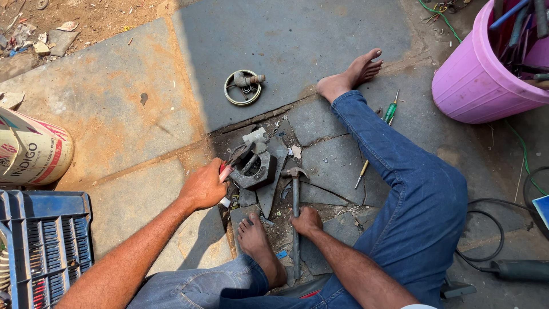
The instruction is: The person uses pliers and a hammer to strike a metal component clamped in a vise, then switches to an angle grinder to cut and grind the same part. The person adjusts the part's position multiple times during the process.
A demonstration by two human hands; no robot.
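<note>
Site: stone floor (pixel 297 40), person seated, legs spread around the work.

The grey metal casting (pixel 254 169) lies on cracked slabs, and all positions below are taken from it. The left hand (pixel 203 186) sits just to its left, closed around red-handled pliers (pixel 226 169) whose jaws reach toward the casting's upper edge. The right hand (pixel 307 222) is below and to the right of it, wrapped around the shaft of a hammer (pixel 295 200); the hammer head rests just beside the casting's right side. A bare foot (pixel 254 237) lies directly below the casting, close to it. A pulley wheel (pixel 242 87) stands well above it, a green screwdriver (pixel 390 109) well to the right, a pink bucket (pixel 474 80) further right.

Risks, in my judgement: a hammer blow could glance off the uneven casting toward the foot or the left fingers; the pliers' hold looks slight and could slip; the broken slabs give poor footing, so the casting may shift.

Pose: left forearm extended straight, wrist level; right arm bent, hand low on the shaft.
</note>
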